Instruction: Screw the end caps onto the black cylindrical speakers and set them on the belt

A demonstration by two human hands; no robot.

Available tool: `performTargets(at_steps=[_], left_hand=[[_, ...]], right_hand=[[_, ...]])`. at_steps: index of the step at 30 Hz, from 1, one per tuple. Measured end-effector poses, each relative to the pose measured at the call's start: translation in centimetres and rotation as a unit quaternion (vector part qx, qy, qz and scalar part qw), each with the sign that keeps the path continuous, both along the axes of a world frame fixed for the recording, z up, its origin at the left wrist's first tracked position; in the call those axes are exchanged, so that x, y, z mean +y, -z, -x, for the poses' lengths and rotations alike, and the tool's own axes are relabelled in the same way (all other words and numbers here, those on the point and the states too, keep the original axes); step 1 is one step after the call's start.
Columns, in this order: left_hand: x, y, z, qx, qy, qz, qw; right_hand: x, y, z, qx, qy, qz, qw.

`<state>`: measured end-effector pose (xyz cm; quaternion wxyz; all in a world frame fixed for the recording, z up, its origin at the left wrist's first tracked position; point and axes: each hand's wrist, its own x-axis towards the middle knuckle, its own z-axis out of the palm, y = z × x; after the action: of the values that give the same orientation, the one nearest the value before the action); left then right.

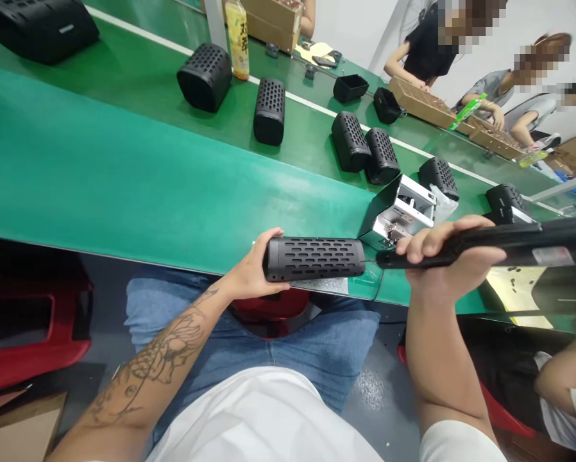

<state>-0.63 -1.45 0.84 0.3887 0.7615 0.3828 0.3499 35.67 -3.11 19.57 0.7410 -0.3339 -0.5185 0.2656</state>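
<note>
My left hand (253,273) grips the left end of a black slotted housing (317,258), thumb above and fingers beneath. The housing lies on its side at the green bench's front edge. My right hand (442,253) is wrapped around a black electric screwdriver (514,242), held level with its thin bit pointing left. The bit meets the housing's right end; whether it sits in a screw cannot be made out. Just behind the bit stands a silver and black screw feeder (401,208).
Several slotted black housings, such as one (269,110), stand along the green line (138,70) behind the bench. A yellow bottle (238,40) is at the back. Co-workers sit across at cardboard trays (423,102), another person at right. A red stool (52,327) is at left.
</note>
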Motion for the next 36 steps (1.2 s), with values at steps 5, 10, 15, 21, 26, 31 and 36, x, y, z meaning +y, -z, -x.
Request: performTargets(at_steps=[5,10,15,21,26,31,36], left_hand=[[-0.1,-0.3,-0.3,0.005,-0.01,0.024,1.0],[0.0,-0.4,-0.5,0.003,-0.012,0.001,1.0],[0.0,-0.8,-0.7,0.016,-0.015,-0.01,1.0],[-0.1,-1.2,-0.8,0.025,-0.015,-0.015,0.999],[-0.1,-1.0,-0.8,0.021,-0.009,-0.021,1.0],[0.1,-0.5,-0.7,0.024,-0.017,-0.02,0.999],[0.0,0.3,-0.4,0.026,-0.032,-0.043,0.998]], right_hand=[[-2.4,0.7,6.4,-0.023,-0.121,-0.014,0.992],[-1.5,1.6,8.5,-0.032,-0.132,0.021,0.99],[-0.9,1.7,8.8,-0.051,-0.158,0.053,0.985],[-0.9,2.0,8.9,-0.065,-0.224,0.038,0.972],[-0.5,2.1,8.6,-0.077,-0.287,0.019,0.955],[-0.7,2.7,8.5,-0.076,-0.287,0.053,0.953],[-1.8,2.4,8.3,-0.074,-0.249,0.064,0.964]])
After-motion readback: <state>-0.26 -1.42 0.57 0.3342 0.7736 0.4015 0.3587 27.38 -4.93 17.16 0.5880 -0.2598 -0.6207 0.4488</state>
